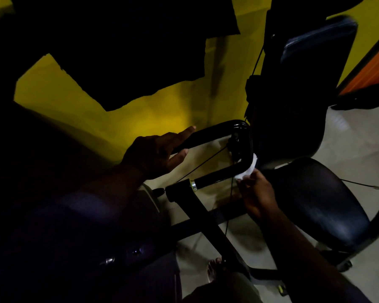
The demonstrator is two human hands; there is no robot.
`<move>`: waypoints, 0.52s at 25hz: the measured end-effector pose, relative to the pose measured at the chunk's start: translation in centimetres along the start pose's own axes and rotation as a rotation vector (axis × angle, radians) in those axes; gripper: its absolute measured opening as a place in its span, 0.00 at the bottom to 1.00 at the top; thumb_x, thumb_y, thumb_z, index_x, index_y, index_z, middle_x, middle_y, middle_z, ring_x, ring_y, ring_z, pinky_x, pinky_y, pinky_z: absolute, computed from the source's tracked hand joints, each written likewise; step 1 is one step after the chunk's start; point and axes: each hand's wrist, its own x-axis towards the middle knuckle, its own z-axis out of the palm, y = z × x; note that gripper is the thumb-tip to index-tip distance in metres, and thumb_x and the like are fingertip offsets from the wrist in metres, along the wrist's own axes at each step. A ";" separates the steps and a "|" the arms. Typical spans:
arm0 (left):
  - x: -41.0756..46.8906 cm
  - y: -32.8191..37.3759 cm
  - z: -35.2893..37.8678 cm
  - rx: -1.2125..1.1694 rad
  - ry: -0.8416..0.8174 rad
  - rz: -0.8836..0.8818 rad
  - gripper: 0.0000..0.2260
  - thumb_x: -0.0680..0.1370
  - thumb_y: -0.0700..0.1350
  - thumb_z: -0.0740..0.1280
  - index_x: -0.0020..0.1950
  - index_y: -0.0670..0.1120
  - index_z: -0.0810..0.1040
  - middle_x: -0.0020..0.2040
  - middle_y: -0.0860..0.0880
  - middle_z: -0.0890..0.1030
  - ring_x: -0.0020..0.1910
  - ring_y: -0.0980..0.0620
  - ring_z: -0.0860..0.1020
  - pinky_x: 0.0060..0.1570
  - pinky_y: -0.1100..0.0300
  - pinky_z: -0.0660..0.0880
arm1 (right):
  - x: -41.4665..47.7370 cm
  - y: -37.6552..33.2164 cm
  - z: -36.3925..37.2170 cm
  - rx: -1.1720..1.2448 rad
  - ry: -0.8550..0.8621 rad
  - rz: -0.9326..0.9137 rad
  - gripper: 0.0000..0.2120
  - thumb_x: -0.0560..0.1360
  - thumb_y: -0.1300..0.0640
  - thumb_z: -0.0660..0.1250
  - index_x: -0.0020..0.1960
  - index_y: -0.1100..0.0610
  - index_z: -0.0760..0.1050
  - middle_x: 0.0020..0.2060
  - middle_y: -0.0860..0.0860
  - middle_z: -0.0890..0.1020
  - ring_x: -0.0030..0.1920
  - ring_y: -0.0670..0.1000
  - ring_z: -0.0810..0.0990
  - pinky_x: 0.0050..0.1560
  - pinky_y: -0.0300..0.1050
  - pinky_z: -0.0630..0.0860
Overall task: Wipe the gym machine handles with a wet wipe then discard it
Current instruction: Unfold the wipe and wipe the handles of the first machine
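Observation:
A black U-shaped machine handle (219,130) hangs in the middle of the dim view, with a cable running through it. My left hand (155,153) grips its upper bar, forefinger stretched along the bar. My right hand (255,193) pinches a white wet wipe (247,170) and presses it against the lower right bend of the handle. A silver collar (193,185) joins the lower bar to a black frame tube (206,221).
A black padded seat (315,204) lies to the right, with a black backrest pad (304,62) above it. A yellow wall (118,119) is behind the handle. Pale floor tiles and my bare foot (214,268) are below. A thin cable (206,160) crosses the handle.

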 end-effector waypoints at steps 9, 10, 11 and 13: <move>-0.2 0.0 0.5 0.056 0.023 0.000 0.28 0.85 0.61 0.57 0.84 0.62 0.54 0.59 0.55 0.83 0.37 0.49 0.81 0.32 0.58 0.76 | -3.4 2.3 1.3 -0.977 0.030 -0.321 0.04 0.74 0.64 0.74 0.42 0.56 0.83 0.36 0.50 0.84 0.38 0.49 0.82 0.45 0.46 0.79; -0.1 0.0 0.5 0.057 0.017 -0.002 0.28 0.84 0.61 0.57 0.84 0.62 0.54 0.59 0.55 0.82 0.37 0.49 0.81 0.32 0.57 0.77 | -3.8 0.6 0.2 -1.103 0.131 -0.535 0.04 0.74 0.63 0.74 0.47 0.56 0.84 0.40 0.51 0.85 0.41 0.51 0.84 0.48 0.46 0.81; -0.1 0.0 0.4 0.059 0.013 -0.006 0.28 0.84 0.61 0.57 0.84 0.62 0.54 0.60 0.55 0.82 0.38 0.49 0.81 0.33 0.56 0.78 | -4.0 -0.8 -0.5 -1.107 0.189 -0.687 0.09 0.73 0.64 0.73 0.53 0.58 0.84 0.45 0.53 0.85 0.44 0.54 0.84 0.50 0.47 0.81; -0.1 0.1 0.3 0.078 0.013 -0.005 0.28 0.84 0.61 0.57 0.84 0.62 0.53 0.61 0.55 0.82 0.39 0.49 0.82 0.34 0.56 0.78 | -4.1 -1.8 -0.4 -1.130 0.084 -0.794 0.18 0.73 0.65 0.71 0.63 0.60 0.79 0.54 0.56 0.80 0.50 0.59 0.82 0.51 0.47 0.79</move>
